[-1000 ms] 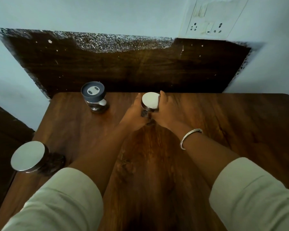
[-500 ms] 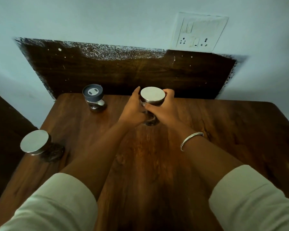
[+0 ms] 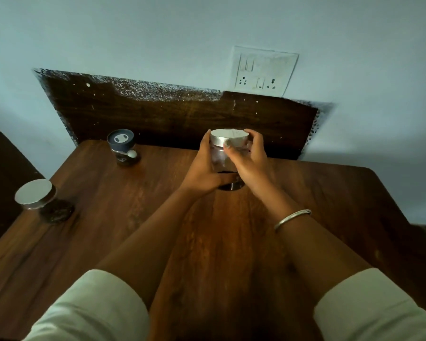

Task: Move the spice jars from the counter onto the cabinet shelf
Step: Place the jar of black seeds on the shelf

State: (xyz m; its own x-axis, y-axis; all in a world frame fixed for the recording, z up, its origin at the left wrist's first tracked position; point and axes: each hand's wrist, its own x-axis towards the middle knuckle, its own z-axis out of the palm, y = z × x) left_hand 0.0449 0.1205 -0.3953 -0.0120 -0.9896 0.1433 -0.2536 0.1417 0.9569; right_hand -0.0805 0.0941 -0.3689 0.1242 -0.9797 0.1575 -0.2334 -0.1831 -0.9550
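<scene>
spice jar (image 3: 228, 153), silver lid, far centre of counter (image 3: 231, 242): left hand (image 3: 203, 172) and right hand (image 3: 250, 163) both grip it. step: pickup. next: lift clear, carry to shelf, not in view.

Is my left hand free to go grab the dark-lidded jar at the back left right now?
Probably not yet. The left hand is wrapped around the silver-lidded jar with the right hand. The counter toward the dark-lidded jar is bare.
</scene>
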